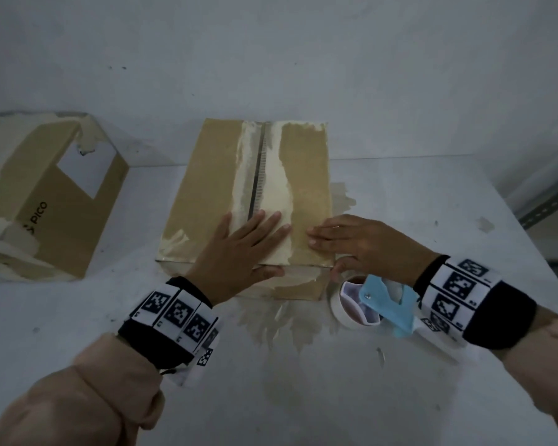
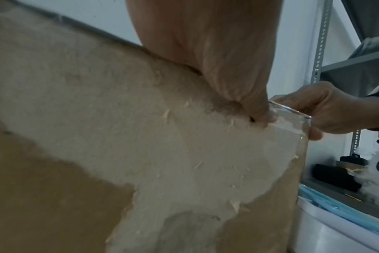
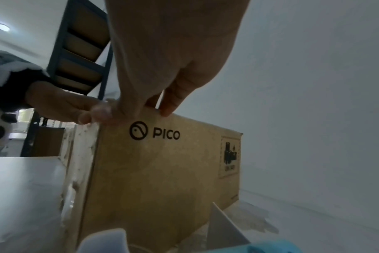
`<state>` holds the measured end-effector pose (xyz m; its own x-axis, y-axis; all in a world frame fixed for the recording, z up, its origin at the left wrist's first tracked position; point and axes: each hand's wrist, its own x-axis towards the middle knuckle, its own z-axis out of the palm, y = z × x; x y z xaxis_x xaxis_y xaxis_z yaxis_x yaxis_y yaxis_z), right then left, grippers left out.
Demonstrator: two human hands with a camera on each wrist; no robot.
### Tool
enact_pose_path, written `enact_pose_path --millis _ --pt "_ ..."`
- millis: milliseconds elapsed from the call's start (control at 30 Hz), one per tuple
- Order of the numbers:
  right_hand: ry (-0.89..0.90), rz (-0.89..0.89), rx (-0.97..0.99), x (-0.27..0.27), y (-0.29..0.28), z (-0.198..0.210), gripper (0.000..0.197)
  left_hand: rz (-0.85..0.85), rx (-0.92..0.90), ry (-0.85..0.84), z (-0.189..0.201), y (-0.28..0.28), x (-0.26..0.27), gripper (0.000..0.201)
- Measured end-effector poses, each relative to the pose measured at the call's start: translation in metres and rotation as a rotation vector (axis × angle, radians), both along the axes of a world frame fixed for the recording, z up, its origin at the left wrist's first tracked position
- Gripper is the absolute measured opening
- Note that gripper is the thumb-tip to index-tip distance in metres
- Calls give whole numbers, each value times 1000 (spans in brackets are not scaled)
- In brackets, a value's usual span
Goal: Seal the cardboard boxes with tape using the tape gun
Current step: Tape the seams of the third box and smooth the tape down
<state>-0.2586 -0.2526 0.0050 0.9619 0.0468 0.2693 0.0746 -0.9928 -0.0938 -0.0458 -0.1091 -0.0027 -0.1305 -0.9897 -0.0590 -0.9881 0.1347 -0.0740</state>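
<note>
Second box (image 1: 45,194) far left, tape gun (image 1: 380,304) (blue) under right wrist

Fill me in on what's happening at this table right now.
A person is working on the middle cardboard box. Their left hand lies flat on its top over the centre seam, and their right hand presses on the near right corner, where clear tape shows at the box edge. The blue tape gun lies on the table beside the box, held by neither hand. A second box sits off to the left.
</note>
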Motion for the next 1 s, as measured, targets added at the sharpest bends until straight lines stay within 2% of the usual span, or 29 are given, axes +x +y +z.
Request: enact_pose_path --millis 233,300,367,500,567,633,667,733,767,833,933,1000 --pt "47 19 7 -3 -2 2 50 8 42 1 1 1 0 68" --pt "18 31 -3 -1 1 3 43 13 44 -8 1 1 0 68" --pt "6 6 -16 5 -1 6 43 19 41 -12 2 0 0 69" --pt "97 -83 11 5 -4 4 45 45 75 10 3 -4 0 70" --pt "153 -167 100 1 3 7 57 89 47 35 3 -3 0 77" --pt "194 -307 197 6 20 12 73 156 24 113 6 -3 -1 98" --pt "188 -356 214 11 31 15 75 185 30 163 7 -2 -1 110" --pt "64 -393 169 26 53 17 61 219 63 176 11 3 2 125" --pt "12 -402 137 34 61 14 56 211 83 153 14 8 5 127" --pt "-38 -459 128 51 72 5 64 186 115 124 18 19 17 127" --pt "-11 -500 161 68 83 -3 70 223 136 87 24 37 50 123" --pt "-1 -491 113 69 80 -9 71 284 146 143 25 46 73 122"
